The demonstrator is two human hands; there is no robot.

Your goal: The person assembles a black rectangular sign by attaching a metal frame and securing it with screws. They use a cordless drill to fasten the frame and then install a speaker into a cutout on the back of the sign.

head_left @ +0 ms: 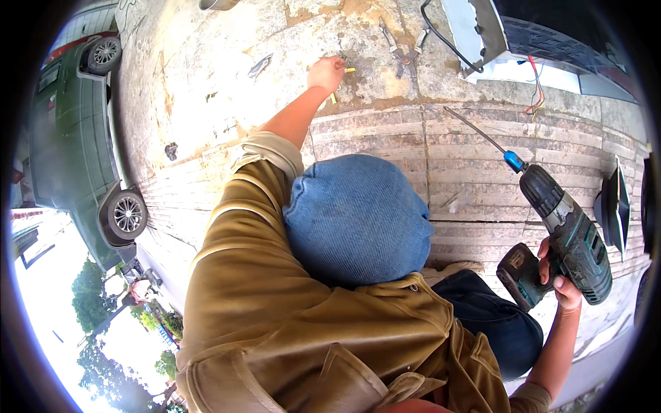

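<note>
My right hand is wrapped round the handle of a teal and black cordless drill. A long thin bit with a blue collar points up and to the left from its chuck. My left hand reaches far forward, low over the concrete, with its fingers pressed together. What they pinch, if anything, is too small to make out. A small yellow piece shows right beside these fingertips, and another yellow piece lies just below the hand. Pliers with spread handles lie to the right of it.
A small metallic tool lies left of my left hand. A dark lump is on the ground. At the upper right are a white panel, a black cable and red wires. A green vehicle stands at left.
</note>
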